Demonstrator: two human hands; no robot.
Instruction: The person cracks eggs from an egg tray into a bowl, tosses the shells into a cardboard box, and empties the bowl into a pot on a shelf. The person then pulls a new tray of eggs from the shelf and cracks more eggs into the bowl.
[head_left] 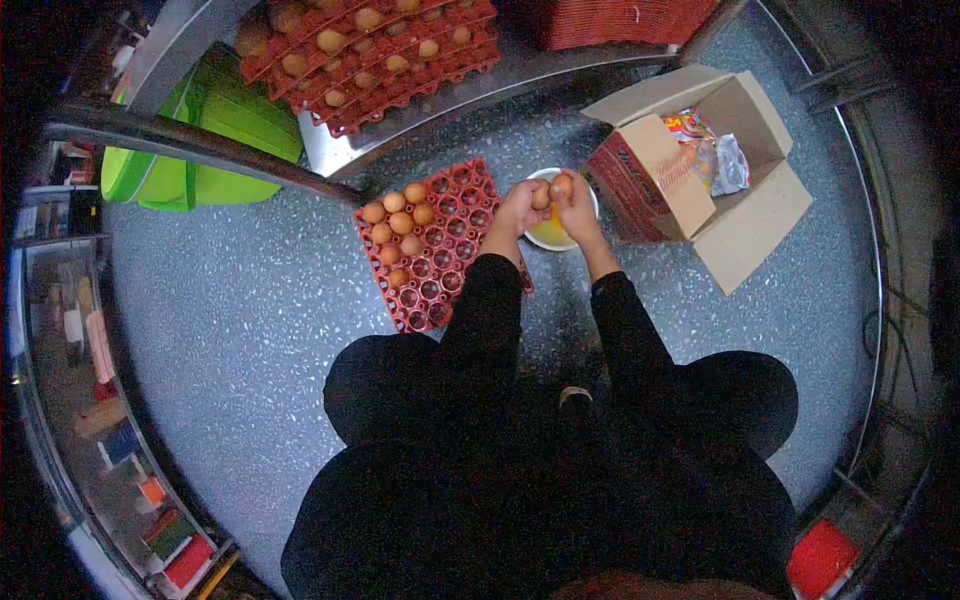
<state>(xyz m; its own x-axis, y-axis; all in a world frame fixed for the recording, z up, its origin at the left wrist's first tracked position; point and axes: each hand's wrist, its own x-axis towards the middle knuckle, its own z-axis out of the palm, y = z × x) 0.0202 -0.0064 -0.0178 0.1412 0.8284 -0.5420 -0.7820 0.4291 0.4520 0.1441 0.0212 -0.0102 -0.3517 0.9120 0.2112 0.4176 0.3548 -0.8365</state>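
Observation:
Both my hands meet above a white bowl (540,174) on the floor, each closed around part of a brown egg that looks split in two. My left hand (513,212) grips one eggshell half (541,195); my right hand (580,218) grips the other eggshell half (562,187). Yellow egg (556,213) shows just below the shells, and more yellow liquid lies in the bowl. Left of the bowl is a red egg tray (432,290), with several brown eggs (397,222) in its left part and bare cups elsewhere. My left forearm covers the tray's right edge.
An open cardboard box (755,225) with shiny packets (732,165) stands to the right. Stacked red trays of eggs (375,65) rest on a metal shelf (430,112) ahead. A green plastic container (235,130) is at the upper left. Shelving with goods lines the left side.

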